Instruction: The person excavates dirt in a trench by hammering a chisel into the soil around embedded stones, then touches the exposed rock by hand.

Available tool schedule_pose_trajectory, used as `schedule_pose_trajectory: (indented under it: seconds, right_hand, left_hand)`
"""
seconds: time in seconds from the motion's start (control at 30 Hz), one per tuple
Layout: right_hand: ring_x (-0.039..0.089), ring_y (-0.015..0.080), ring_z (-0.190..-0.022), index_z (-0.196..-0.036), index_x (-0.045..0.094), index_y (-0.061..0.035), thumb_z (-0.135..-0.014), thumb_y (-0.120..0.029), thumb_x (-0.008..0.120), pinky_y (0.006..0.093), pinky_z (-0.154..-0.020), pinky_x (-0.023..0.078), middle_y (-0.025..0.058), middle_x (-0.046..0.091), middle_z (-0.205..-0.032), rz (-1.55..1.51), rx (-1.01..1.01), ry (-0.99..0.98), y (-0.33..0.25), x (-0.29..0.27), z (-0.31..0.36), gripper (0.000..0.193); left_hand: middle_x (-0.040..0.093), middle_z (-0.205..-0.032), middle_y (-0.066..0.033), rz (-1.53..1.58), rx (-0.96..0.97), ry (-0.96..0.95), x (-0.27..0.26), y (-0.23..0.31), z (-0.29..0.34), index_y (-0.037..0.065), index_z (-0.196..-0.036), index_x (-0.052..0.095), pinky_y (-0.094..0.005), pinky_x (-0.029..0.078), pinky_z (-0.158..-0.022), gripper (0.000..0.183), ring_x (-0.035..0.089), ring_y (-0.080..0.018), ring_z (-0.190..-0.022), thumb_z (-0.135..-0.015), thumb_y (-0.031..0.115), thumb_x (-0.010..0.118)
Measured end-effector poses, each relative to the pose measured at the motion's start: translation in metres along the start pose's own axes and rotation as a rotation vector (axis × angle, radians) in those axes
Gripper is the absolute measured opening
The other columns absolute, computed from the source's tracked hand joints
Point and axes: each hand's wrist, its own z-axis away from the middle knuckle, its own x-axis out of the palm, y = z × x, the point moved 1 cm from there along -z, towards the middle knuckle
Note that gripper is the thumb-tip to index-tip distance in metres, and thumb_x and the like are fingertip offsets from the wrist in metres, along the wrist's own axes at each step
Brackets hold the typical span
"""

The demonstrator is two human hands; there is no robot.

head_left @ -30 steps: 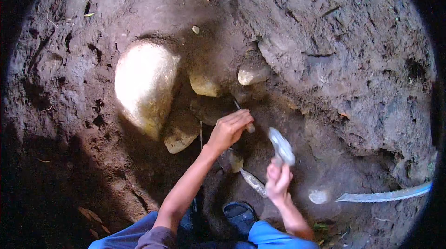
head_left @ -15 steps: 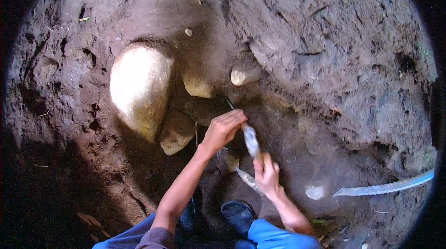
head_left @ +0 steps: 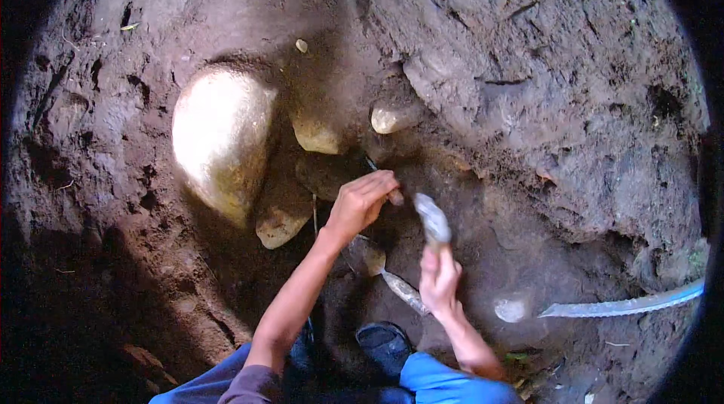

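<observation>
**Two hands at work in a dirt pit among stones**

Left hand (head_left: 362, 204): fingers curled shut around a thin dark rod (head_left: 371, 165), likely a chisel; only its tip shows beyond the knuckles, pointing up and left into the dirt just below a small pale stone (head_left: 392, 117). The rest of the rod is hidden in the fist.

Right hand (head_left: 440, 281): clenched around the handle of a hammer (head_left: 432, 219), whose grey, blurred head stands above the fist, just right of the left hand and apart from it. A long pale part (head_left: 403, 292) runs down and left from the fist; whether it is the handle's end cannot be told.

Boulder (head_left: 222, 136): large, pale, rounded, half set in the dirt, left of both hands and lit by sun.

Smaller stones: one yellowish (head_left: 315, 134) touching the boulder's right side; one tan (head_left: 280, 215) below the boulder, near the left forearm; one dark (head_left: 324, 174) between them, just beside the left hand.

Dirt wall (head_left: 543, 102): brown, cracked, rising at right and top.

Blade (head_left: 626, 304): long, pale, lying on the dirt at far right, well apart from the hands.

Shoe (head_left: 385, 344): dark, at the lower edge between the forearms, above blue trousers (head_left: 445, 385).
</observation>
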Motion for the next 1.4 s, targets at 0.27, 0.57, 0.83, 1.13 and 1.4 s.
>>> schedule_pose_trajectory:
  seconds: [0.27, 0.57, 0.83, 1.13, 1.4]
  right_hand:
    - [0.061, 0.0322, -0.053, -0.088, 0.053, -0.0032, -0.103, -0.030, 0.047, 0.0475, -0.047, 0.041, 0.0150, 0.059, -0.062, 0.024, -0.083, 0.111, -0.013, 0.000, 0.000, 0.031]
    - [0.062, 0.0335, -0.054, -0.105, 0.057, -0.0032, -0.100, -0.026, 0.054, 0.0399, -0.047, 0.045, 0.0173, 0.063, -0.072, 0.076, -0.116, -0.001, 0.021, -0.006, 0.019, 0.023]
    - [0.068, 0.0395, -0.067, -0.110, 0.059, -0.0002, -0.098, -0.023, 0.054, 0.0450, -0.055, 0.051, 0.0238, 0.065, -0.075, 0.010, -0.232, 0.043, 0.014, 0.002, 0.021, 0.027]
    - [0.061, 0.0294, -0.063, -0.112, 0.057, 0.0010, -0.100, -0.024, 0.052, 0.0415, -0.053, 0.045, 0.0150, 0.065, -0.077, -0.061, -0.282, 0.033, 0.020, -0.001, 0.008, 0.028]
    - [0.069, 0.0354, -0.083, -0.123, 0.055, 0.0052, -0.099, -0.020, 0.052, 0.0412, -0.067, 0.054, 0.0224, 0.068, -0.097, 0.066, -0.339, 0.015, 0.033, -0.006, 0.006, 0.035]
  left_hand:
    - [0.070, -0.106, -0.0173, 0.028, 0.017, -0.009, 0.003, 0.003, 0.004, 0.001, -0.105, 0.066, -0.0416, 0.055, -0.093, 0.034, 0.067, -0.0341, -0.108, -0.073, -0.009, 0.062]
    - [0.070, -0.106, -0.0174, 0.024, 0.018, 0.039, 0.011, -0.003, -0.005, 0.000, -0.104, 0.067, -0.0409, 0.055, -0.093, 0.033, 0.067, -0.0343, -0.107, -0.072, -0.009, 0.062]
    - [0.071, -0.107, -0.0164, 0.032, -0.034, 0.058, 0.001, -0.001, -0.014, 0.000, -0.105, 0.067, -0.0402, 0.055, -0.092, 0.028, 0.068, -0.0331, -0.105, -0.078, -0.006, 0.065]
    - [0.070, -0.106, -0.0168, 0.048, 0.025, 0.078, 0.007, 0.000, -0.009, -0.001, -0.105, 0.067, -0.0402, 0.055, -0.092, 0.036, 0.068, -0.0337, -0.106, -0.072, -0.011, 0.060]
    - [0.071, -0.103, -0.0153, 0.060, 0.010, 0.109, 0.011, 0.004, -0.009, 0.001, -0.103, 0.067, -0.0418, 0.056, -0.091, 0.029, 0.068, -0.0332, -0.105, -0.075, -0.007, 0.066]
